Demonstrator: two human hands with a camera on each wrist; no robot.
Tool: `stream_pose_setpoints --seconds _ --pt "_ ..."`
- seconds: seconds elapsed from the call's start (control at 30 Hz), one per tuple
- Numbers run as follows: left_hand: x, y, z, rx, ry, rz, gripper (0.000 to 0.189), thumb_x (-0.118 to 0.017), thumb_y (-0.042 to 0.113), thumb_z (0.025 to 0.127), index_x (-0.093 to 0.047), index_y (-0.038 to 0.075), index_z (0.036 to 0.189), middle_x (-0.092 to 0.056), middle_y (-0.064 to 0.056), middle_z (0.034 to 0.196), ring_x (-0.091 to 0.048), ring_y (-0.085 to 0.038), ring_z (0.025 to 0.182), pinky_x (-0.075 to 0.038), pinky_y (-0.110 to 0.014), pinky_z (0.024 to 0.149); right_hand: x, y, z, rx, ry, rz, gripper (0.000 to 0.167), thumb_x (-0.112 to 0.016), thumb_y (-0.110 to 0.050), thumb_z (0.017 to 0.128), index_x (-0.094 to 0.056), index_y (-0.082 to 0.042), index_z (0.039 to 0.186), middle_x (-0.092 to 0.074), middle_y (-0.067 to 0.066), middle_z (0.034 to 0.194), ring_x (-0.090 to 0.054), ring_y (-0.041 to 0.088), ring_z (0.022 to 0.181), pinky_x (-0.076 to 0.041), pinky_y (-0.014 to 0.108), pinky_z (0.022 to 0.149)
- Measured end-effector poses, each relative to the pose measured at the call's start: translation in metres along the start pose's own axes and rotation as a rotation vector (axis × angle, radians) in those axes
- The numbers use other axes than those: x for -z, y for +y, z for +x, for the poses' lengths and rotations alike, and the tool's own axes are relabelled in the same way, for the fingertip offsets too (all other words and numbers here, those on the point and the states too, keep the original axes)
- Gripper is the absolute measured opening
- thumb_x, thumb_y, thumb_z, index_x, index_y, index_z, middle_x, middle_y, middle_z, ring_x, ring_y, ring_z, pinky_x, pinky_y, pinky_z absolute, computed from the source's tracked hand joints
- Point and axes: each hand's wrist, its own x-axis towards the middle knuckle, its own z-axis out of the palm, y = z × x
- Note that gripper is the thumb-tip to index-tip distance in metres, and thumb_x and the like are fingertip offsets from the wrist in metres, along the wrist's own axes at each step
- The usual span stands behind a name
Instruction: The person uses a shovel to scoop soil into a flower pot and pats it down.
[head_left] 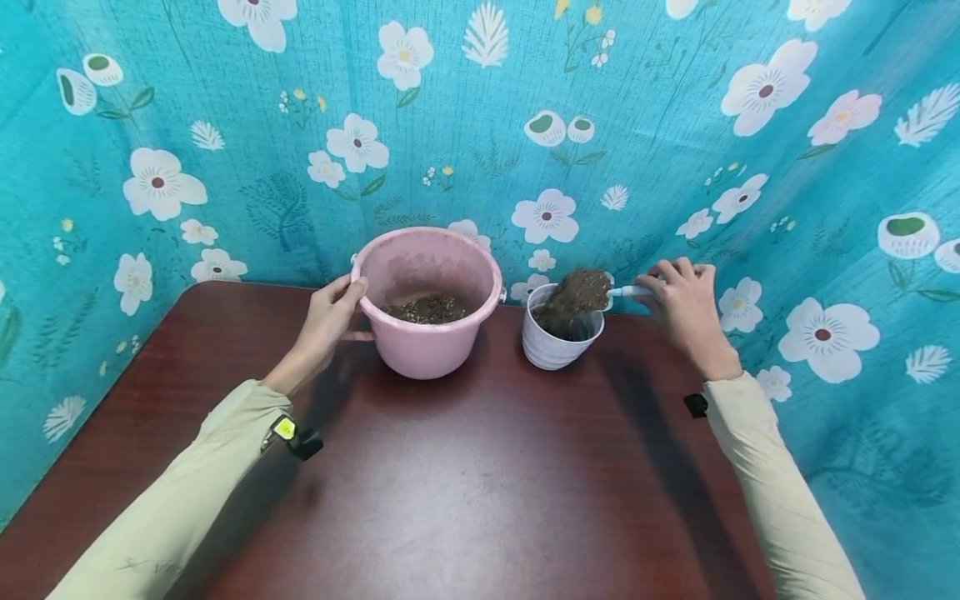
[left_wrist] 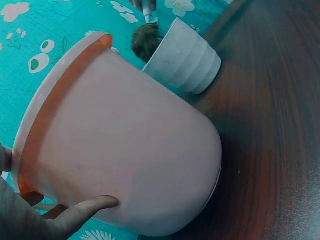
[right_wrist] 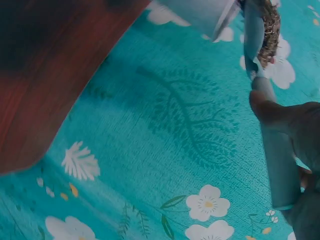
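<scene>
A pink plastic bucket (head_left: 426, 354) with dark soil (head_left: 429, 309) inside stands at the back of the table. My left hand (head_left: 327, 321) grips its rim on the left side, and in the left wrist view one finger (left_wrist: 95, 204) lies along the outer wall. To the right of the bucket is a white ribbed flowerpot (head_left: 550, 350). Above its opening, soil (head_left: 581, 292) slides off a small light-blue garden trowel (head_left: 628, 291). My right hand (head_left: 684, 307) grips the trowel by its handle (right_wrist: 279, 165). Falling soil hides part of the pot's inside.
The dark red-brown wooden table (head_left: 450, 483) extends toward me from the bucket and pot. A turquoise flowered curtain (head_left: 465, 125) hangs right behind them and along both sides. The bucket's handle (head_left: 356, 336) hangs down at its left.
</scene>
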Motion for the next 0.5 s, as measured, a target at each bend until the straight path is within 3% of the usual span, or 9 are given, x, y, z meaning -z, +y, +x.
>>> stream_pose_setpoints --seconds 0.23,0.5 --pt "0.001 -0.004 -0.003 0.014 -0.009 0.02 0.062 -0.048 0.038 0.11 -0.038 0.006 0.162 -0.042 -0.029 0.152 -0.057 -0.025 0.114 -0.068 -0.046 0.081 -0.006 -0.003 -0.004 0.103 0.05 -0.144 0.013 -0.075 -0.003 0.094 -0.077 -0.003 0.107 -0.064 0.018 0.104 -0.05 0.041 0.096 -0.036 0.07 0.086" --pt "0.0 0.001 0.0 0.001 -0.007 -0.006 0.061 -0.048 0.036 0.11 -0.038 0.005 0.161 -0.042 -0.028 0.152 -0.059 -0.019 0.112 -0.067 -0.046 0.082 0.003 -0.007 0.006 0.116 0.152 -0.179 0.017 -0.058 0.003 0.105 -0.073 0.001 0.111 -0.062 0.021 0.106 -0.049 0.043 0.099 -0.031 0.071 0.091"
